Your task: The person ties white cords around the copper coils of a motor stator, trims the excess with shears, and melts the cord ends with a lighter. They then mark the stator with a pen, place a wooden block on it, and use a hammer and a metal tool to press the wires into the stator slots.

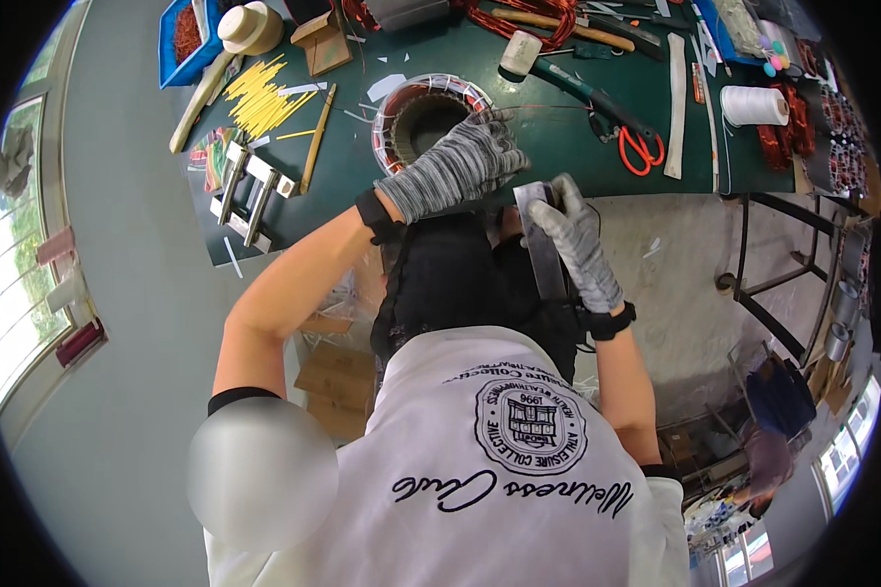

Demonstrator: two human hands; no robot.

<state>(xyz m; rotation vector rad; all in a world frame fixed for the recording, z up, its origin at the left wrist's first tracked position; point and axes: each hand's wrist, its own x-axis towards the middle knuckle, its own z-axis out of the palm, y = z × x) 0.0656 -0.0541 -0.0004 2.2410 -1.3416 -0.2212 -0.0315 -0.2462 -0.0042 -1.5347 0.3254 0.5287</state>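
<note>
On the green worktable lies a round motor stator [387, 119], its rim wound with wire and white binding. My left hand [460, 164], in a striped grey knit glove, rests over its right near side. The fingers there are curled, and what they pinch, if anything, is hidden. Thin wires [548, 107] run from the stator's rim to the right. My right hand [579, 245], in a paler grey glove, grips a long flat dark-grey bar [540, 249] upright in front of the table edge, above my lap. The bar's exact kind does not show.
Left of the stator lie yellow sticks [264, 98], a metal frame [250, 196] and a wooden stick [318, 137]. On the right are a white-headed mallet [521, 54], red-handled scissors [641, 152] and a white thread spool [754, 106]. Copper wire coils [529, 24] lie behind.
</note>
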